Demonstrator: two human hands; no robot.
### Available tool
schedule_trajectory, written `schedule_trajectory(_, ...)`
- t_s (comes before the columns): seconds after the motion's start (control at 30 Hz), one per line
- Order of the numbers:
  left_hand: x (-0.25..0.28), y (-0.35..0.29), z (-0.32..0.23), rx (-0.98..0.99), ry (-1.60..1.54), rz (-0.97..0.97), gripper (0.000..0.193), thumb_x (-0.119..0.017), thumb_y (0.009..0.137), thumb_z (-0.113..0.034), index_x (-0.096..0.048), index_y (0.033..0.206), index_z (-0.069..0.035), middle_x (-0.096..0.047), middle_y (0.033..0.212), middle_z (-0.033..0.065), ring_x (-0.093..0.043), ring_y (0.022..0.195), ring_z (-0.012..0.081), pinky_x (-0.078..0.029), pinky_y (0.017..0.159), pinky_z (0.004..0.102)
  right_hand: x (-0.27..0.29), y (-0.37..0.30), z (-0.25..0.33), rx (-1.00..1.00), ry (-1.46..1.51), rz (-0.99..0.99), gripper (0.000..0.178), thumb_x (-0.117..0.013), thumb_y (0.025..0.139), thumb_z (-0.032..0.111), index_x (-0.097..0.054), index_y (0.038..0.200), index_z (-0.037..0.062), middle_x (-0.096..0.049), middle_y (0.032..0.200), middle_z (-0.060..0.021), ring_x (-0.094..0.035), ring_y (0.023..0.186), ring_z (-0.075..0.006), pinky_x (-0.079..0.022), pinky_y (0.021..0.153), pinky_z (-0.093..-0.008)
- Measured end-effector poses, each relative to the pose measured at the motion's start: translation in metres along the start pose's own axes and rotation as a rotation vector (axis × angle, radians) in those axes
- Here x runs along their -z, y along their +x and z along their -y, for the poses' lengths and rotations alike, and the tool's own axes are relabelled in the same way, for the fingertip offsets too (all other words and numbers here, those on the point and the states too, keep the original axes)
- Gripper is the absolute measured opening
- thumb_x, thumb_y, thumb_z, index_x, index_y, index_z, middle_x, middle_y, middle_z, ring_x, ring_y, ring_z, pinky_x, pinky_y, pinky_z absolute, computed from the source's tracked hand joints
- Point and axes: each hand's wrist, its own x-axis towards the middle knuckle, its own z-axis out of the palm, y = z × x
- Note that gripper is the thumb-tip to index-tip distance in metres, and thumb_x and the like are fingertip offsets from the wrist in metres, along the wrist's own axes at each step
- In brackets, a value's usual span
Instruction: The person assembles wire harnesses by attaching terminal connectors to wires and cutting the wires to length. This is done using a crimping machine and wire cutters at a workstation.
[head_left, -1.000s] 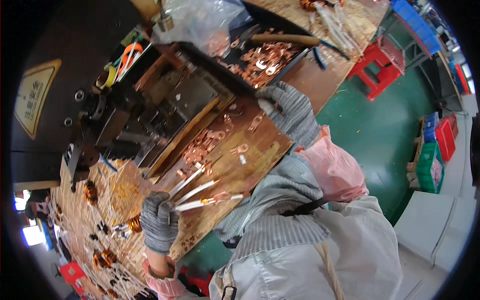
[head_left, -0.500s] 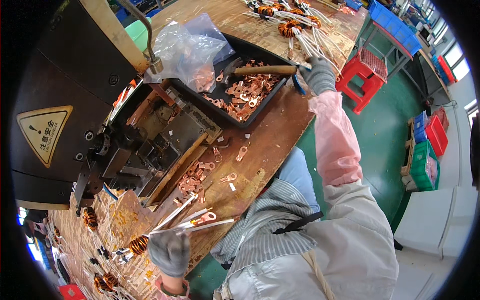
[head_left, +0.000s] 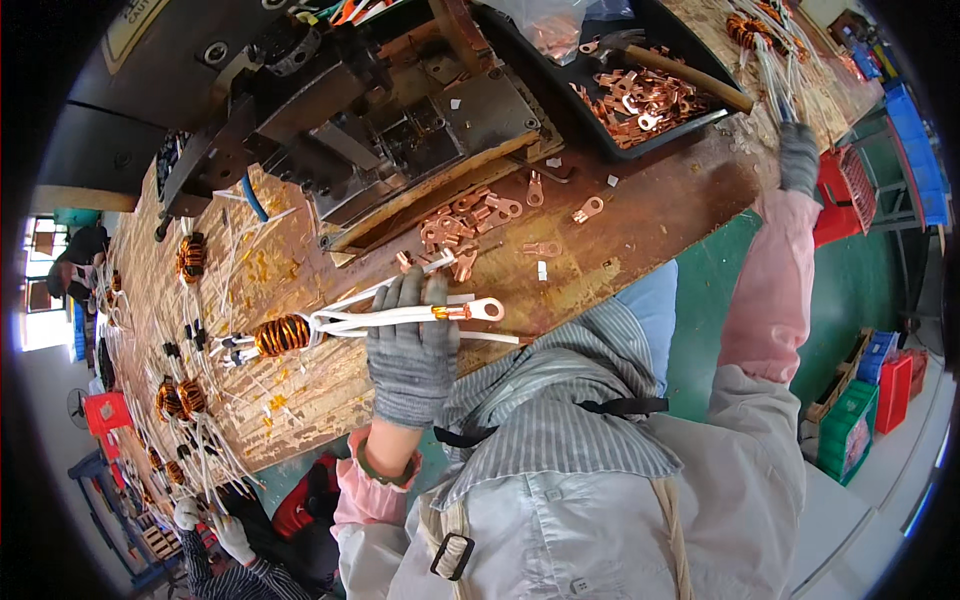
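Note:
My left hand (head_left: 412, 350), in a grey knit glove, lies across the white wires (head_left: 350, 321) of a copper-wound ring coil (head_left: 281, 336). One wire, ending in a copper ring lug (head_left: 487, 310), crosses over the glove; others pass behind the fingers, which look fairly straight. Far to the right, my right arm is stretched out over the table edge. My gloved right hand (head_left: 797, 160) is closed on the ends of a white wire bundle (head_left: 772, 80) from another ring coil (head_left: 748, 30); its fingertips are partly hidden.
A black metal press (head_left: 400, 130) stands at upper left. Loose copper lugs (head_left: 470, 218) lie before it. A black tray (head_left: 650, 145) holds more lugs and a wooden-handled hammer (head_left: 690, 77). More coils (head_left: 180, 398) lie left, near a co-worker's gloved hands (head_left: 232, 537).
The view has swung left and down. My left hand has gone from a fist by the coil to longer fingers across its wires. My right hand stays at the far bundle's ends.

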Motion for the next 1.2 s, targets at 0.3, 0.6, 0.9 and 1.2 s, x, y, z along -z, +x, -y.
schedule_trajectory(0.3, 0.012, -0.002, 0.036, 0.011, -0.501, 0.245, 0.021, -0.059, 0.079, -0.022, -0.065, 0.096, -0.012, -0.062, 0.083, 0.0079, -0.058, 0.076, 0.0262, -0.044, 0.07, 0.0367, 0.18, -0.111, 0.126, -0.37, 1.195, 0.532, 0.025, -0.048, 0.09, 0.024, -0.055, 0.104, 0.0042, -0.048, 0.069, 0.0023, -0.043, 0.057, -0.007, -0.034, 0.052, -0.0207)
schedule_trajectory(0.6, 0.028, 0.014, 0.051, 0.304, -1.124, 0.434, 0.023, -0.06, 0.081, -0.015, -0.063, 0.098, -0.001, -0.061, 0.083, 0.0049, -0.056, 0.074, 0.0136, -0.044, 0.07, 0.0265, 0.108, -0.19, 0.209, 0.028, 1.09, 0.379, 0.032, -0.046, 0.091, 0.019, -0.049, 0.117, 0.001, -0.054, 0.113, -0.0091, -0.052, 0.098, -0.0171, -0.038, 0.089, -0.0287)
schedule_trajectory(0.9, 0.025, 0.021, 0.046, 0.391, -1.193, 0.318, 0.027, -0.058, 0.082, -0.015, -0.061, 0.105, -0.001, -0.06, 0.083, 0.0015, -0.051, 0.074, 0.0072, -0.042, 0.068, 0.0213, 0.159, -0.193, 0.274, 0.479, 0.99, 0.421, 0.042, -0.067, 0.073, 0.028, -0.053, 0.104, 0.0037, -0.059, 0.092, -0.0142, -0.058, 0.072, -0.0244, -0.047, 0.06, -0.0337)
schedule_trajectory(1.2, 0.024, 0.02, 0.049, 0.575, -1.384, 0.328, 0.03, -0.061, 0.081, -0.022, -0.061, 0.105, -0.003, -0.058, 0.079, -0.0011, -0.048, 0.071, 0.0064, -0.04, 0.063, 0.02, 0.183, -0.173, 0.316, 1.03, 0.436, 0.225, 0.039, -0.065, 0.067, 0.018, -0.056, 0.103, 0.0046, -0.06, 0.091, -0.0125, -0.059, 0.08, -0.0301, -0.047, 0.07, -0.041)
